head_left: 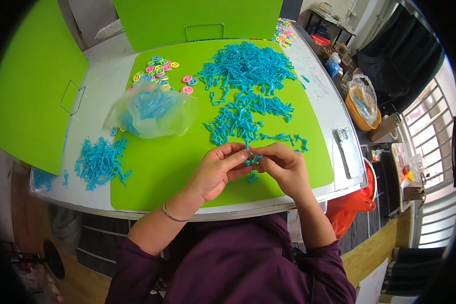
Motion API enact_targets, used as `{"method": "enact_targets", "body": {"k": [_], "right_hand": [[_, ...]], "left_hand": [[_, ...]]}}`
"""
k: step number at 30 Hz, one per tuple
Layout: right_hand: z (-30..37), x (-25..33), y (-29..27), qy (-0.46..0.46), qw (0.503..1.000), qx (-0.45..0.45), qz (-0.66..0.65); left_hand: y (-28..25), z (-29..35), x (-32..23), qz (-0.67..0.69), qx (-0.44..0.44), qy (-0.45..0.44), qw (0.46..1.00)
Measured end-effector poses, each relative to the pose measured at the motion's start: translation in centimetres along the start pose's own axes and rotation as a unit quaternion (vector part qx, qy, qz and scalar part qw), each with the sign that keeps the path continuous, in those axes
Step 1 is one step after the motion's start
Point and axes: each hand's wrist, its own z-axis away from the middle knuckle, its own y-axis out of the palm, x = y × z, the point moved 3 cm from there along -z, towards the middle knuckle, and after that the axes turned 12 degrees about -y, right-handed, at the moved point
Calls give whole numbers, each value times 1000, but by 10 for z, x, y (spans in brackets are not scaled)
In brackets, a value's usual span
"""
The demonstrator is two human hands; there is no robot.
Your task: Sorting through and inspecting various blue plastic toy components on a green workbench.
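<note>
Both hands meet over the near edge of the green mat (157, 177), fingertips pinched together on a short chain of blue plastic links (252, 161). Left hand (219, 169) clenched around the chain's left side, thumb and forefinger pressing it; right hand (285, 166) grips the right side the same way, fingers curled in. Chain hangs between the two hands, long axis roughly vertical in view, upper end at the fingertips, lower end dangling toward the person and touching or just above the mat; exact link count too small to tell. A thin metal bracelet (173, 216) sits on the left wrist. Just beyond the hands, a big loose pile of blue links (245, 83) spreads up the mat's middle and far right. Smaller heap of blue links (100, 161) lies left of the mat on the white table (316, 96). Clear plastic bag (152, 110) with more blue pieces rests on the mat's left part, and multicoloured plastic rings (159, 68) sit beyond it. A phone (349, 151) lies face down at the table's right edge, well apart from the hands. Orange basket (362, 109) off to the right, lined with a plastic bag.
</note>
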Motion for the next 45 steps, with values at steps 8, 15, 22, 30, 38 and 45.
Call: {"method": "enact_targets", "body": {"k": [8, 15, 22, 30, 38, 45], "right_hand": [[1, 4, 2, -82, 990, -55, 105], [7, 16, 12, -365, 845, -87, 380], [6, 20, 15, -397, 815, -84, 413], [14, 15, 22, -438, 753, -51, 488], [16, 9, 26, -414, 769, -28, 486], [11, 9, 23, -350, 866, 6, 357]], "left_hand": [[0, 0, -1, 14, -19, 1, 1000], [1, 0, 0, 43, -24, -22, 999], [-1, 1, 1, 31, -19, -12, 999], [0, 4, -1, -175, -100, 173, 964], [-1, -1, 5, -117, -83, 120, 982], [5, -2, 0, -88, -47, 133, 986]]}}
